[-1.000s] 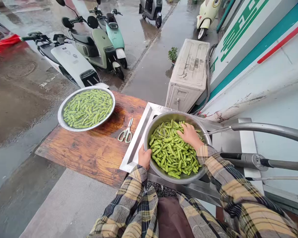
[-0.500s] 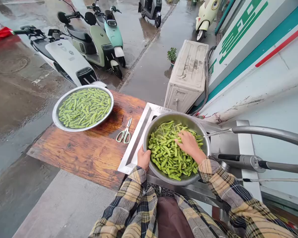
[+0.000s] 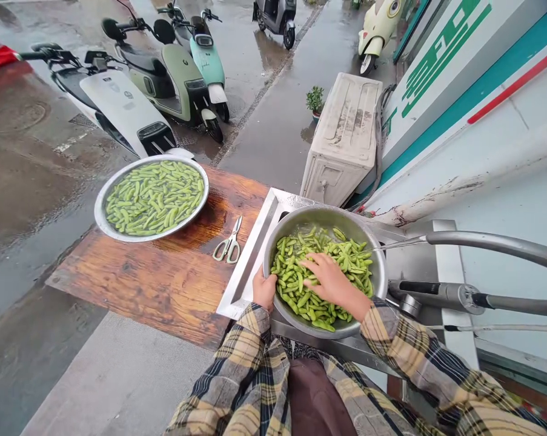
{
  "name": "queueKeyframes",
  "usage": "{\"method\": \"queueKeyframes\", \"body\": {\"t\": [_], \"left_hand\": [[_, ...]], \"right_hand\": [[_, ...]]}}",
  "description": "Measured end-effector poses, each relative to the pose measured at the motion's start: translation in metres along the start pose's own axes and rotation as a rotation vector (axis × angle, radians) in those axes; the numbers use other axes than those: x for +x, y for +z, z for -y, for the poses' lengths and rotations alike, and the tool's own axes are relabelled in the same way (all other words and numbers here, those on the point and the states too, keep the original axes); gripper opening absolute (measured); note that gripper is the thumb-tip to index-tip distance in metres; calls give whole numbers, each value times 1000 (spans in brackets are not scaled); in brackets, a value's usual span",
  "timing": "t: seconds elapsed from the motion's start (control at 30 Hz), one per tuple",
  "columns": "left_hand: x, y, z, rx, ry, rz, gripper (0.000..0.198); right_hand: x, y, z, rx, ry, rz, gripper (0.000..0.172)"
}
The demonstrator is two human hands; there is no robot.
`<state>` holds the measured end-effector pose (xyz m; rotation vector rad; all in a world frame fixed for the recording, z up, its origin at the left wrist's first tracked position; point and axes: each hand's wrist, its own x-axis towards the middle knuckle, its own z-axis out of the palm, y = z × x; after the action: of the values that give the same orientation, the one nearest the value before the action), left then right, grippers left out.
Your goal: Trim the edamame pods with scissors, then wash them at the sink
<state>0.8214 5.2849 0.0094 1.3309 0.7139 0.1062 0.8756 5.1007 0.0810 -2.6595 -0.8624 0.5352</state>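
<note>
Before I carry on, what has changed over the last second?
The right hand has moved leftward and nearer the body across the green pods, baring more of the far inside wall of the steel basin. The left hand still grips its rim; the scissors and second basin stay put.

Held basin (image 3: 350, 224): smooth metal; tabletop (image 3: 164, 272): grained wood (glossy in patches).

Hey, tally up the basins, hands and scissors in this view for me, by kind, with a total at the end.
Left basin and right basin: 2 basins
Left hand and right hand: 2 hands
Scissors: 1 pair
Total: 5, counting the scissors as one
</note>
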Motion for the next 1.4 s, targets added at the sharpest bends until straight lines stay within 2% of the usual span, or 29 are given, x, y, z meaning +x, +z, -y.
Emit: {"method": "queueKeyframes", "body": {"t": [0.03,0.1,0.2,0.27,0.37,0.43,0.5,0.6,0.67,0.77,0.83,0.93,1.03,1.1,1.17,1.27,1.33,1.4], "left_hand": [[0,0,1,-2,-5,-6,48],[0,0,3,-2,4,-7,48],[-1,1,3,-6,15,-13,46],[-3,2,1,-32,5,0,46],[-6,2,-5,-33,27,28,50],[-8,2,-9,-4,60,45,52],[-9,2,-11,2,69,52,52],[-10,3,-11,-40,50,44,53],[-10,4,-10,-54,57,33,54],[-10,5,-10,-28,79,-20,53],[-11,4,-10,-6,70,-40,52],[-9,1,-9,-2,52,-8,51],[-7,-1,-7,1,61,40,51],[-6,-1,-6,6,67,53,52],[-5,0,-5,-1,61,44,52],[-6,2,-5,-25,50,20,52],[-6,3,-4,-42,46,5,52],[-6,4,-5,-64,43,1,52]], "right_hand": [[-6,4,7,-12,22,-17,58],[1,14,24,-39,69,-45,67],[40,24,38,-67,102,-45,72],[68,20,27,-49,111,-17,70],[89,2,-10,-29,201,-6,61],[82,-11,-31,-58,300,-32,54],[62,-14,-38,-104,340,-64,45],[22,1,-15,-154,190,-78,45],[9,19,11,-162,40,-63,54],[28,34,37,-178,1,-58,51],[56,31,33,-189,76,-44,42],[82,11,-3,-209,161,-45,39],[74,-9,-43,-216,214,-48,44],[64,-13,-53,-216,259,-49,45],[63,-6,-46,-197,316,-50,53],[72,16,-15,-172,381,-65,75],[71,25,4,-173,296,-43,72],[54,25,13,-177,133,-6,58]]}}
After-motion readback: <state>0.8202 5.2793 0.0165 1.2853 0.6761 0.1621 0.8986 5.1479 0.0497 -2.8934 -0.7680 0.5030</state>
